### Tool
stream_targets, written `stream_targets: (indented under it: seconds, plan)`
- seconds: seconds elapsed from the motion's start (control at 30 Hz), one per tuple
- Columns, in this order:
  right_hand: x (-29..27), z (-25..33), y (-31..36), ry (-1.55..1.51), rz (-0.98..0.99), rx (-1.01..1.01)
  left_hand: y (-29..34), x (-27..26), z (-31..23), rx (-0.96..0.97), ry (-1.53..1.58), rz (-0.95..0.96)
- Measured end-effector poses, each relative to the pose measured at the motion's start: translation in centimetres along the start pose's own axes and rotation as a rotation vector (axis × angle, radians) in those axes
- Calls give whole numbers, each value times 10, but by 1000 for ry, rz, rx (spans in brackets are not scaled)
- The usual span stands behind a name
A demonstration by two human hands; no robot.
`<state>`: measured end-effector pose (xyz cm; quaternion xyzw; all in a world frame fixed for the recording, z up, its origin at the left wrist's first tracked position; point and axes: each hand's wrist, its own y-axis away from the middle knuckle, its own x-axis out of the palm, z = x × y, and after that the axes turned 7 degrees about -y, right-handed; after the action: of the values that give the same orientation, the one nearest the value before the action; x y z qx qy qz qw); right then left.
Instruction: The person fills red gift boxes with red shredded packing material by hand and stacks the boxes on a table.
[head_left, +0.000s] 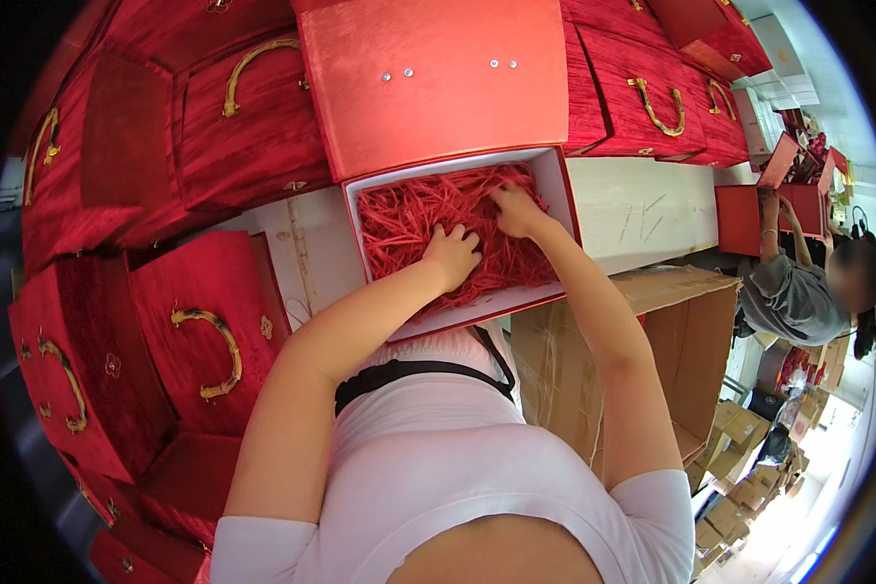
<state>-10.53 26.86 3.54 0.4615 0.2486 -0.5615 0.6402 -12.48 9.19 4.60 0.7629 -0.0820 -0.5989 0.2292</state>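
A red gift box [570,200] with white inner walls stands open before me, its lid [448,92] tipped back and showing metal studs. Red shredded paper [409,219] fills the box. My left hand [453,255] lies on the shreds near the box's front, palm down with its fingers spread. Deeper in and further right, my right hand [518,211] has its fingers bent into the shreds. Its fingertips are partly hidden there, and strands show around them.
Red velvety boxes with curved handles [219,355] are stacked at left and behind. An open cardboard carton [686,370] stands by my right arm. A pale wooden tabletop [642,214] extends rightward. At far right a co-worker [793,292] handles another red box [740,219].
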Motion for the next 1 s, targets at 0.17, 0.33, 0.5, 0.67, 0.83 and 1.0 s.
stream_targets:
  seconds: [0.17, 0.33, 0.5, 0.67, 0.83, 1.0]
  plan:
    - [-12, -23, -7, -298, -241, 18, 20, -23, -1, 117, 78, 127]
    - [-59, 20, 29, -457, -135, 114, 84, -81, 14, -9, 135, -38]
    - [-30, 16, 31, -316, 8, 28, 74, -70, 31, -221, -90, 397]
    - [-17, -7, 19, -190, 128, 145, 46, -33, 38, -198, -205, 575]
    - [-45, 23, 45, -338, 158, -75, 60, -84, 31, -215, 46, 323]
    - [-5, 7, 40, 216, 537, 163, 32, -73, 53, -342, -140, 464]
